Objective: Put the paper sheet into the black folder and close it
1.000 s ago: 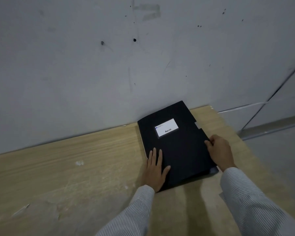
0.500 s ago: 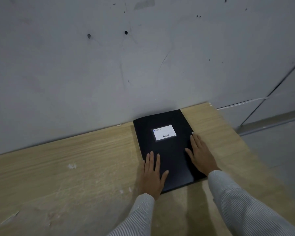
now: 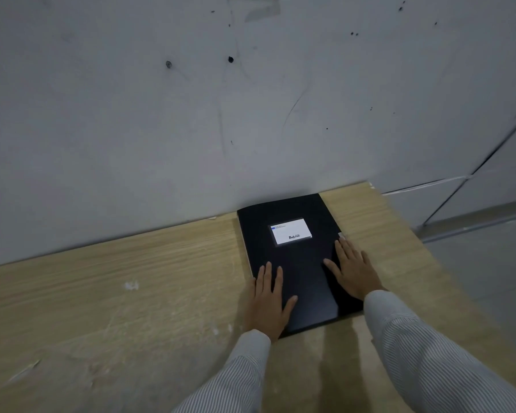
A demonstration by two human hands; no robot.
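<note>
Along the bottom of the frame, reaching up in striped sleeves (image 3: 423,347); pressing flat and open on the closed black folder (image 3: 295,263), left hand (image 3: 268,299) spread over its lower-left corner, right hand (image 3: 353,268) over its right edge, neither gripping anything. Lying right of centre, folder cover down, white label (image 3: 291,231) facing up. Not showing the paper sheet, presumably shut inside. Risking, on lifting both palms, the cover springing back open, or a push sliding the folder rightward off the table end. Resting on a scuffed pale wooden table (image 3: 131,293); beyond, backing onto a marked grey wall (image 3: 191,114) filling the upper frame.
</note>
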